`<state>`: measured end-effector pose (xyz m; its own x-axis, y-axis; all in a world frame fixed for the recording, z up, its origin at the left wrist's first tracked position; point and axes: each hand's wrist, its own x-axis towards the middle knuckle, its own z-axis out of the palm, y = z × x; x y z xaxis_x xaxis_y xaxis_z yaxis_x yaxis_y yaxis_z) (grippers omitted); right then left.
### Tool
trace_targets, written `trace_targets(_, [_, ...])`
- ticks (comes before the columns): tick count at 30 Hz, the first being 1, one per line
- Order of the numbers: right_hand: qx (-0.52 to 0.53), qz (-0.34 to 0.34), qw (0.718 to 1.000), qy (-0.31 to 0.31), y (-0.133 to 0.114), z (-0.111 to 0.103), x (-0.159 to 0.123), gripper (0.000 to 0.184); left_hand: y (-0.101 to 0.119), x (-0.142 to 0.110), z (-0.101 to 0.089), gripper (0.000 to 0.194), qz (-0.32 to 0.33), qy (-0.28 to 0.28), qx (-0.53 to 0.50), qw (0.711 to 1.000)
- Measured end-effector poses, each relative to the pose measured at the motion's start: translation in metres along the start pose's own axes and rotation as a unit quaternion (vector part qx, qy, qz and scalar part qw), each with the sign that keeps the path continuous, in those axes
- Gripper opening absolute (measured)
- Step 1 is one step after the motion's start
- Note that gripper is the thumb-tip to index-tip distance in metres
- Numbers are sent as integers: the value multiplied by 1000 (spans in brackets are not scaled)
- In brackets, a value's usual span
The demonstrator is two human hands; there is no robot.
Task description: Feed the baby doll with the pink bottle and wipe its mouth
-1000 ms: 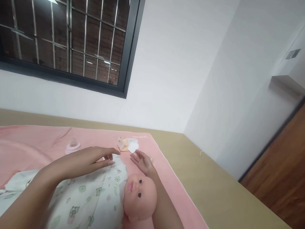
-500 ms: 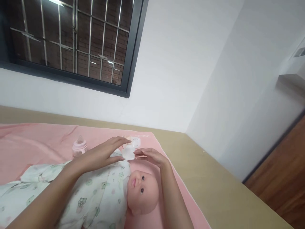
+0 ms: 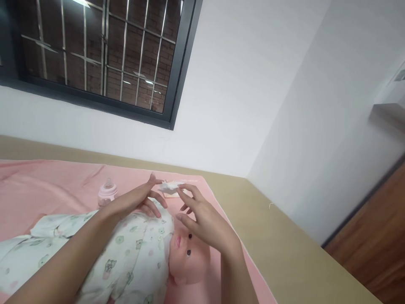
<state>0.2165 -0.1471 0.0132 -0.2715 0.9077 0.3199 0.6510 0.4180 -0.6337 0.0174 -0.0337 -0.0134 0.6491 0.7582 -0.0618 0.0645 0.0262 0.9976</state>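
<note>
A baby doll (image 3: 190, 258) in a white printed sleepsuit (image 3: 126, 253) lies on its back on a pink towel (image 3: 47, 185). Above the doll's head, both my hands meet on a small white wipe (image 3: 170, 188). My left hand (image 3: 139, 202) reaches across the doll's chest and pinches the wipe's left edge with thumb and forefinger. My right hand (image 3: 204, 221) hovers over the doll's face, its fingertips pinching the wipe's right edge while the other fingers curl loosely.
A small pink baby bottle (image 3: 107, 192) stands on the towel beyond the doll. The towel lies on a tan surface (image 3: 284, 249) running into the corner of white walls. A barred window (image 3: 95, 55) is above, a wooden door (image 3: 376, 236) at right.
My right hand rose from the towel, curled and took the wipe. My left hand moved from the doll's chest up to the wipe's other edge. The view shifted slightly.
</note>
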Motion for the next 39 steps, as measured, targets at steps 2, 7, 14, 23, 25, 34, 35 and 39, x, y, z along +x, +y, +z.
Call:
trace_targets(2, [-23, -4, 1000, -14, -6, 5, -2, 55, 1, 1, 1, 92, -10, -43, -72, 996])
trace_targets(7, [-34, -25, 998, -55, -17, 10, -8, 49, 6, -1, 1, 82, 5, -17, -159, 987])
trace_targets(14, [-66, -10, 993, -94, -23, 5, -12, 50, 9, -11, 2, 76, 48, -18, -65, 997])
trace_targets(23, [58, 13, 997, -55, 19, -24, 3, 48, 1, -6, -2, 50, 94, -117, 155, 976])
trace_targets(25, [107, 37, 993, -33, 45, -21, 16, 43, -1, -5, 5, 35, 96, -154, 224, 958])
trace_targets(34, [358, 191, 913, -41, 177, 60, 40, 53, -11, -4, 39, 19, 70, -183, 352, 915])
trace_targets(35, [374, 196, 906, -40, 185, 67, 39, 52, -13, -3, 41, 19, 67, -180, 356, 914])
trace_targets(39, [437, 187, 880, -1, 198, 79, 35, 47, -16, -2, 45, 17, 59, -159, 374, 912])
